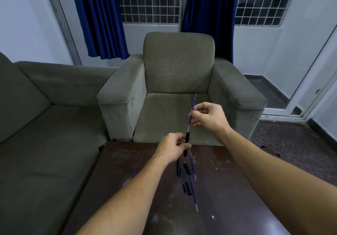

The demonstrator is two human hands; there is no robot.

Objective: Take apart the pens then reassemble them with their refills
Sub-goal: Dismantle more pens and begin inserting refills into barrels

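Observation:
My left hand (173, 147) grips a black pen barrel (187, 139) held nearly upright above the far edge of the table. My right hand (207, 115) pinches a thin blue refill (193, 107) whose lower end sits inside the barrel's top; its tip points up. On the dark table lie loose pen parts: a black barrel piece (179, 168), a short black piece (187, 168), another black piece (187, 188), and two blue refills (192, 167) (193, 193).
The dark brown table (228, 189) is scratched on top. A small blue piece (134, 171) lies at its left edge. A grey armchair (178, 81) stands just beyond the table and a grey sofa (45, 125) to the left.

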